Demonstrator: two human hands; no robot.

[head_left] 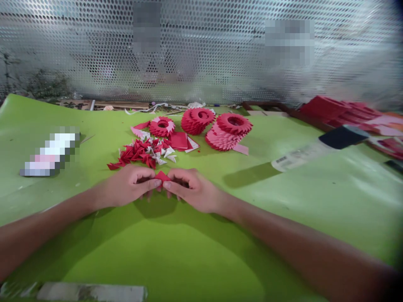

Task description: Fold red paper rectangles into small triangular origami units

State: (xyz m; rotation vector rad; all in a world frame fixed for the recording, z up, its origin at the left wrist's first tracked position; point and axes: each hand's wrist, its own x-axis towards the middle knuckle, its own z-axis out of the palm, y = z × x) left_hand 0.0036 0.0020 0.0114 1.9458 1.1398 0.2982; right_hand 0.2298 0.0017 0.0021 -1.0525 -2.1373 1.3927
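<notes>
Left hand and right hand both pinching a small folded red paper piece — thumbs on its near side, point up, held above the green tabletop. Just beyond: loose pile of red and white folded paper triangles, red paper squares touching it. Behind — small red-and-pink paper ring, red stacked-ring cylinder, pink-and-red stacked-ring cylinder. Clear bottle with dark cap lies right.

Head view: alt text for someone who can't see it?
The left hand and right hand pinch a small folded red paper between them over a green table. Just beyond them lies a pile of folded red and white pieces, with three toothed paper rings farther back.
</notes>
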